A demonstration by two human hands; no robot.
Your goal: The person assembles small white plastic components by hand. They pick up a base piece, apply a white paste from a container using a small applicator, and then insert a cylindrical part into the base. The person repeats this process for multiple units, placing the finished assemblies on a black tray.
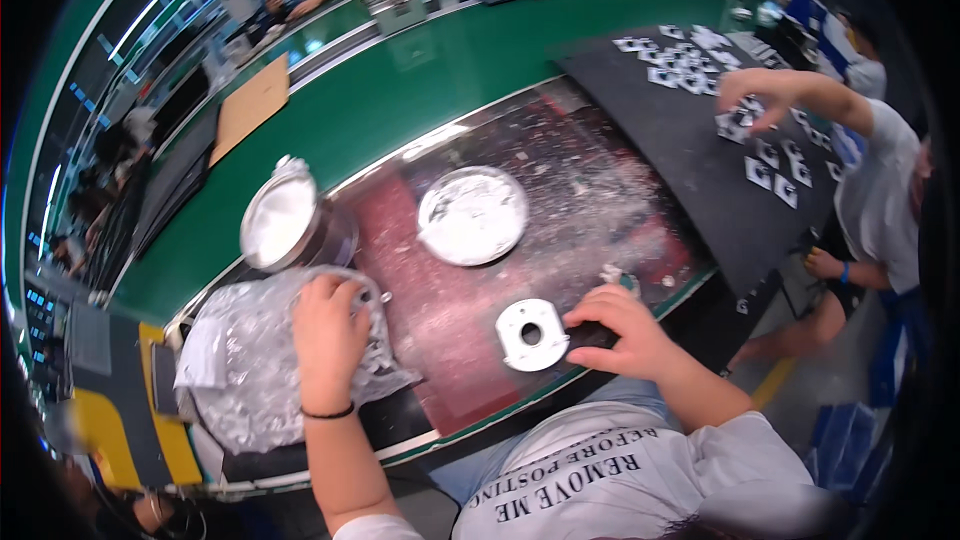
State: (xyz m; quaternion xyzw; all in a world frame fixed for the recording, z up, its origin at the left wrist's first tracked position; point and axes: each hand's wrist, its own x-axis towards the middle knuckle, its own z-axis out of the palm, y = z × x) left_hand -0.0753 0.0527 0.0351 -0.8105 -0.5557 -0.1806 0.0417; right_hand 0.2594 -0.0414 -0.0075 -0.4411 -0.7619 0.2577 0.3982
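White pieces (688,77) at two o'clock look set out, the holed disc (514,336) at five seems still pending beside the right hand (632,333), fingers parted, and the left hand (328,335) overlies the plastic bag (255,365) at eight, grip unclear.

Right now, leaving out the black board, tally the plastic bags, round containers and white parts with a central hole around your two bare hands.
Clear crumpled plastic bag: 1
Round containers (shallow white-smeared dish, tall white-topped tub): 2
White rounded part with a central hole: 1
Total: 4
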